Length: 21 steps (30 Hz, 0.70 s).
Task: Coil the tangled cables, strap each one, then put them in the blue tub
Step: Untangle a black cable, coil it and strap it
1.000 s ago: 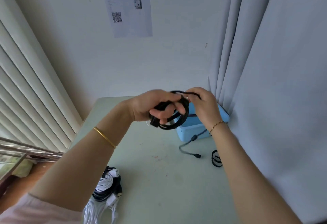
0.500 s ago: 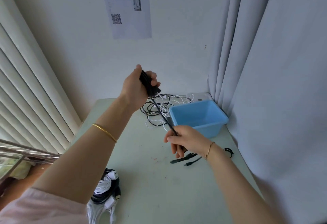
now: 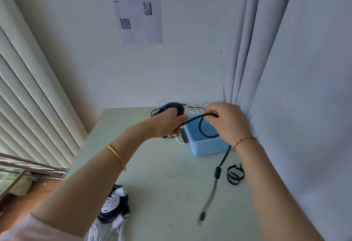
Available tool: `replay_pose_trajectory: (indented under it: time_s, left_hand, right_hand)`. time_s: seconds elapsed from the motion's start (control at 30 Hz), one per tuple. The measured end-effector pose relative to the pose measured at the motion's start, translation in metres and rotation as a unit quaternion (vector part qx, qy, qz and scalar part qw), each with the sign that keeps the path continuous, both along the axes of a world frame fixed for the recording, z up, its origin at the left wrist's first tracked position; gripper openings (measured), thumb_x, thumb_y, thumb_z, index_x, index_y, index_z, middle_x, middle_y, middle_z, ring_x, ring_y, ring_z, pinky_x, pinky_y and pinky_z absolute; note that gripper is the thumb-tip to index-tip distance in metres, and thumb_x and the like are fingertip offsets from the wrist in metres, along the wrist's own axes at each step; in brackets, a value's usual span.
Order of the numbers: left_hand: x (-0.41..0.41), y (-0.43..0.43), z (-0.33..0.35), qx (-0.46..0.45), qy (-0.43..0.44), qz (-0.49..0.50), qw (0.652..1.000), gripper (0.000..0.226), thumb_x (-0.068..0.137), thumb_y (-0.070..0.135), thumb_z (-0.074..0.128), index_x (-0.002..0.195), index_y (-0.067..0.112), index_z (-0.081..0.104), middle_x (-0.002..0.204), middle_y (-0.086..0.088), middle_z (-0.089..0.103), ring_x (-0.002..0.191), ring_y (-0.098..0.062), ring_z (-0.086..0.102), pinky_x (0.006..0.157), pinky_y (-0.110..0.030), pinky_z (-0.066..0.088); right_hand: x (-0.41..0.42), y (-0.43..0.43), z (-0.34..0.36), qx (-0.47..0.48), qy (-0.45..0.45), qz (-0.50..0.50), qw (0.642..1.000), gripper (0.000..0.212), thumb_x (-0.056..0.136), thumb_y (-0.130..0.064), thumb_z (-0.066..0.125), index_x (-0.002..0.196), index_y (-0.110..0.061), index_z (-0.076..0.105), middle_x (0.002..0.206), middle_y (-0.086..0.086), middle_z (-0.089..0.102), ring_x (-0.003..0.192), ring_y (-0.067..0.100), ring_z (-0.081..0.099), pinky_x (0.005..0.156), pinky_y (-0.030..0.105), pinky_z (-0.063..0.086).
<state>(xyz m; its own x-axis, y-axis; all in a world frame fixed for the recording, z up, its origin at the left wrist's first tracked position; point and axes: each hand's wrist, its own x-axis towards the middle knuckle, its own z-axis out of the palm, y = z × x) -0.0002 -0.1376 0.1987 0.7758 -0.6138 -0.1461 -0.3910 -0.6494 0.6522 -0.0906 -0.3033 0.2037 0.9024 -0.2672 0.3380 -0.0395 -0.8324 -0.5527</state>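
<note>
Mostly hidden behind the left hand (image 3: 167, 124): tangled cables (image 3: 192, 107) at the far edge of the table (image 3: 152, 174); blurred past reading, the free end of the black cable (image 3: 190, 121), dangling beside the straps (image 3: 235, 174); grips the cable's wound coil in the left hand's curled fingers, just left of the blue tub (image 3: 207, 148); pinches a loose loop with the right hand (image 3: 228, 122), directly over the tub; both forearms raised, hands close together; coiled bundles (image 3: 114, 208) cut off at the bottom edge.
</note>
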Motion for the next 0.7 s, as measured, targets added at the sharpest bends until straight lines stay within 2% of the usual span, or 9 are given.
replay_pose_trajectory:
  time_s: [0.1, 0.2, 0.27, 0.3, 0.4, 0.47, 0.53, 0.6, 0.7]
  left_hand:
    - [-0.008, 0.005, 0.007, -0.026, 0.095, -0.075, 0.992, 0.051, 0.104, 0.034, 0.024, 0.082, 0.0, 0.054, 0.056, 0.005, 0.062, 0.049, -0.014, 0.046, 0.056, -0.029, 0.036]
    - [-0.01, 0.01, 0.011, -0.087, 0.165, -0.117, 0.976, 0.065, 0.103, 0.043, 0.019, 0.105, -0.011, 0.054, 0.059, -0.005, 0.048, 0.046, -0.012, 0.042, 0.061, -0.03, 0.047]
    - [-0.012, 0.012, 0.015, -0.106, 0.188, -0.149, 0.965, 0.078, 0.098, 0.05, 0.018, 0.108, -0.02, 0.051, 0.058, -0.008, 0.04, 0.045, -0.012, 0.041, 0.061, -0.027, 0.048]
    - [-0.013, 0.012, 0.018, -0.109, 0.197, -0.163, 0.961, 0.085, 0.096, 0.054, 0.018, 0.107, -0.024, 0.05, 0.055, -0.007, 0.039, 0.046, -0.011, 0.042, 0.059, -0.025, 0.048]
    - [-0.015, 0.012, 0.024, -0.136, 0.246, -0.193, 0.94, 0.089, 0.096, 0.056, 0.022, 0.104, -0.029, 0.047, 0.048, 0.001, 0.039, 0.043, -0.01, 0.042, 0.058, -0.025, 0.047]
    - [-0.013, 0.011, 0.025, -0.186, 0.317, -0.21, 0.906, 0.077, 0.097, 0.051, 0.023, 0.105, -0.019, 0.056, 0.045, 0.003, 0.039, 0.037, -0.007, 0.036, 0.056, -0.025, 0.046]
    - [-0.012, 0.009, 0.028, -0.254, 0.394, -0.239, 0.85, 0.067, 0.097, 0.044, 0.023, 0.104, -0.007, 0.065, 0.045, 0.004, 0.04, 0.034, -0.005, 0.034, 0.054, -0.025, 0.046]
    - [-0.011, 0.007, 0.03, -0.308, 0.438, -0.262, 0.803, 0.064, 0.096, 0.042, 0.024, 0.105, -0.003, 0.068, 0.046, 0.006, 0.043, 0.034, -0.004, 0.035, 0.054, -0.024, 0.046]
    - [-0.007, 0.004, 0.034, -0.397, 0.473, -0.273, 0.737, 0.061, 0.097, 0.039, 0.025, 0.111, -0.007, 0.064, 0.051, 0.005, 0.049, 0.038, -0.008, 0.027, 0.058, -0.025, 0.048]
  right_hand:
    - [0.001, -0.012, 0.001, 0.039, -0.061, -0.023, 0.997, 0.013, 0.088, -0.018, 0.06, 0.092, -0.019, 0.072, 0.089, -0.006, 0.07, 0.085, 0.017, 0.062, 0.078, 0.037, 0.051]
    - [0.002, -0.018, 0.005, 0.14, -0.092, 0.002, 0.986, 0.012, 0.087, -0.015, 0.06, 0.086, -0.014, 0.072, 0.073, -0.006, 0.063, 0.065, 0.013, 0.055, 0.06, 0.033, 0.055]
    - [0.005, -0.02, 0.004, 0.208, -0.106, -0.003, 0.972, 0.011, 0.088, -0.013, 0.059, 0.086, -0.011, 0.07, 0.064, -0.001, 0.055, 0.058, 0.014, 0.049, 0.044, 0.024, 0.05]
    - [0.008, -0.022, 0.002, 0.238, -0.115, -0.016, 0.964, 0.012, 0.088, -0.013, 0.058, 0.084, -0.008, 0.068, 0.06, 0.001, 0.05, 0.057, 0.015, 0.045, 0.042, 0.023, 0.047]
    - [0.019, -0.029, -0.005, 0.257, -0.13, -0.043, 0.957, 0.026, 0.092, -0.021, 0.055, 0.076, -0.003, 0.064, 0.052, -0.004, 0.045, 0.056, 0.017, 0.037, 0.05, 0.027, 0.036]
    - [0.025, -0.028, -0.009, 0.254, -0.123, -0.044, 0.958, 0.032, 0.095, -0.026, 0.051, 0.077, -0.004, 0.065, 0.049, -0.015, 0.052, 0.053, 0.012, 0.039, 0.055, 0.026, 0.033]
    - [0.031, -0.024, -0.014, 0.236, -0.104, -0.049, 0.965, 0.034, 0.096, -0.028, 0.047, 0.076, -0.006, 0.063, 0.058, -0.015, 0.059, 0.053, 0.007, 0.04, 0.056, 0.028, 0.033]
    - [0.034, -0.016, -0.018, 0.184, -0.072, -0.054, 0.979, 0.037, 0.097, -0.028, 0.044, 0.065, -0.015, 0.056, 0.057, -0.009, 0.051, 0.054, 0.009, 0.04, 0.057, 0.032, 0.033]
    - [0.034, -0.002, -0.026, 0.125, -0.03, -0.045, 0.991, 0.043, 0.098, -0.025, 0.039, 0.055, -0.021, 0.032, 0.055, -0.007, 0.035, 0.053, 0.01, 0.031, 0.052, 0.03, 0.024]
